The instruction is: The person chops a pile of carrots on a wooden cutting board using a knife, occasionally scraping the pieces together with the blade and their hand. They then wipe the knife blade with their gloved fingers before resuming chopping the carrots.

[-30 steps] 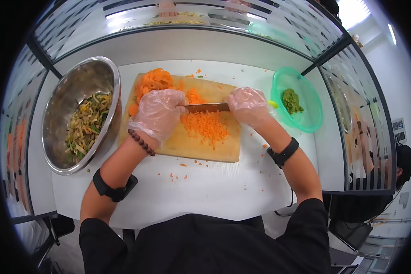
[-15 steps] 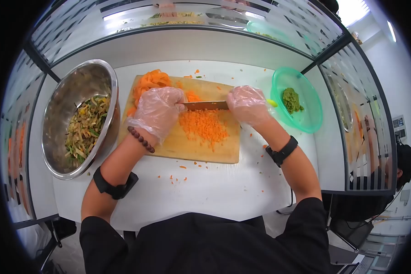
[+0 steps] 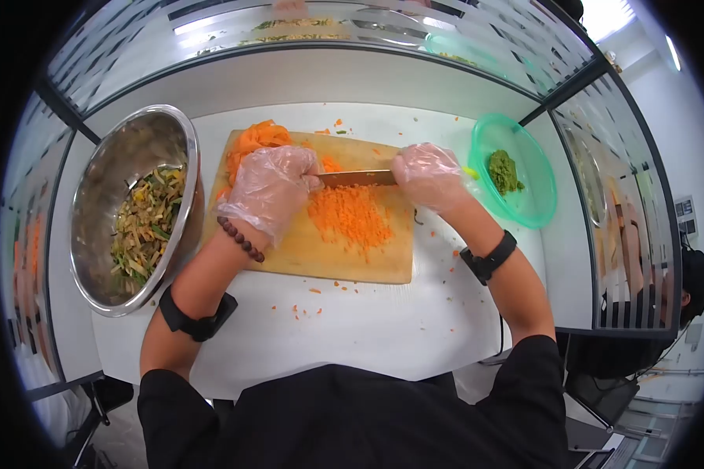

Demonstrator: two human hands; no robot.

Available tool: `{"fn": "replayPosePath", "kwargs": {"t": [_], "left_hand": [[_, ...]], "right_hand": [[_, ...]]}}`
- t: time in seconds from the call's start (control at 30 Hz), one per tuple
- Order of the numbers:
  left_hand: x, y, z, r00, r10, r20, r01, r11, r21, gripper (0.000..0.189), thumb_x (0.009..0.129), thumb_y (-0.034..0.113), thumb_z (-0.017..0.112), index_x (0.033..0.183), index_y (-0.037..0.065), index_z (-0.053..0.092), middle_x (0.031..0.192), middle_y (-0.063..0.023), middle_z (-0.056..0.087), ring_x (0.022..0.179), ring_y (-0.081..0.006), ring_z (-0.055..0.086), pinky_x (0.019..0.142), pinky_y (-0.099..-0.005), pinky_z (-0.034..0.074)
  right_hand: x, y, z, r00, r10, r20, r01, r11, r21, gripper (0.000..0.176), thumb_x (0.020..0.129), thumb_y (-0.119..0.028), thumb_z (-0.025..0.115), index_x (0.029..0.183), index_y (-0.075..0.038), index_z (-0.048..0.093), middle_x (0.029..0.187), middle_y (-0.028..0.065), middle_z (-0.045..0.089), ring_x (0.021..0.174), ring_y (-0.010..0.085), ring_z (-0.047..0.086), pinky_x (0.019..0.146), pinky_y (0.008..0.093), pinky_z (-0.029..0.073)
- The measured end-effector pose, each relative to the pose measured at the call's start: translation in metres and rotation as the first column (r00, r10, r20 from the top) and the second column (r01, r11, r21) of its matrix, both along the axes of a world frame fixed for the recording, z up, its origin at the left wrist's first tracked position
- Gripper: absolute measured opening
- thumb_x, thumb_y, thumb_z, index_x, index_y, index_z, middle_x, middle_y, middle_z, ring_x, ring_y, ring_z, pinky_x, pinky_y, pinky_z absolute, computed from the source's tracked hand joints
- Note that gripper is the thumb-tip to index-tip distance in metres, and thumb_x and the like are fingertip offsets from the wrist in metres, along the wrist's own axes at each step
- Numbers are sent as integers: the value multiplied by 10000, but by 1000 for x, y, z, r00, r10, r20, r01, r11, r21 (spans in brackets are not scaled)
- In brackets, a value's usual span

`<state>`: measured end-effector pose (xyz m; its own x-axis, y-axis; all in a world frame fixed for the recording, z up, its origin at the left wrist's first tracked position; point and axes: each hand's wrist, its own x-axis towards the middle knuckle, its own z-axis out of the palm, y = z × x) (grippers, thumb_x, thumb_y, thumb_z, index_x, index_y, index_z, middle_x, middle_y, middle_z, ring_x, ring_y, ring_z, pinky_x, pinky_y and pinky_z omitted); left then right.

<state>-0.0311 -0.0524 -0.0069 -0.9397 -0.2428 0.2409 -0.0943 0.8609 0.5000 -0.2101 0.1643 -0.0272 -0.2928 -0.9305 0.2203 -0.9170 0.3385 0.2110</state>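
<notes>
A knife (image 3: 357, 178) lies crosswise over the upper part of a wooden cutting board (image 3: 289, 262). My left hand (image 3: 272, 187), in a clear plastic glove, is closed on the tip end of the blade. My right hand (image 3: 430, 176), gloved too, wraps round the handle end. Finely chopped carrot (image 3: 352, 219) is spread on the board just below the blade, with a little more above it. Orange carrot strips (image 3: 260, 139) are heaped at the board's upper left, partly behind my left hand.
A large steel bowl (image 3: 189, 133) of cut mixed vegetables stands left of the board. To the right is a green plastic bowl (image 3: 544, 176) holding a green mash (image 3: 503, 172). Orange crumbs dot the white table (image 3: 289, 344). Framed panels surround it; a person (image 3: 695, 281) in black is at the far right.
The view has shifted very slightly. Both hands keep their hold on the knife, which sits almost unchanged over the board, and the carrot looks nearly the same.
</notes>
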Motion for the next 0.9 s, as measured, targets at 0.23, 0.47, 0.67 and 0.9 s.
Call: {"fn": "replayPosePath", "kwargs": {"t": [0.23, 0.47, 0.67, 0.9], "left_hand": [[-5, -5, 6, 1000, -19, -8, 19, 1000, 7, 93, 859, 160, 733, 872, 86, 679, 873, -140, 685, 907, -352, 663, 813, -460, 518], [-11, -7, -2, 992, -12, -124, 12, 1000, -4, 113, 807, 118, 766, 840, 47, 684, 810, -141, 675, 809, -335, 668, 740, -423, 516], [-12, -11, -1, 993, -11, -122, 14, 1000, 23, 117, 806, 117, 765, 855, 44, 688, 800, -138, 673, 801, -329, 668, 743, -419, 516], [-14, -9, -6, 996, 5, -91, -5, 1000, 6, 102, 812, 104, 754, 862, 43, 689, 812, -129, 682, 799, -327, 666, 742, -405, 520]], "right_hand": [[-3, -6, 3, 991, -116, 69, 111, 991, 75, 125, 851, -160, 586, 825, -52, 643, 859, 137, 682, 878, 349, 691, 703, 503, 563], [0, -7, 7, 991, -123, 54, 116, 987, 109, 121, 852, -162, 584, 833, -62, 649, 868, 128, 686, 871, 344, 695, 695, 508, 561], [-5, -11, 4, 989, -126, 80, 120, 990, 77, 127, 859, -175, 580, 835, -59, 625, 835, 131, 669, 829, 359, 687, 667, 517, 543], [-2, -8, 6, 990, -110, 87, 103, 992, 76, 138, 889, -159, 544, 843, -51, 617, 839, 138, 668, 831, 377, 681, 680, 511, 546]]}}
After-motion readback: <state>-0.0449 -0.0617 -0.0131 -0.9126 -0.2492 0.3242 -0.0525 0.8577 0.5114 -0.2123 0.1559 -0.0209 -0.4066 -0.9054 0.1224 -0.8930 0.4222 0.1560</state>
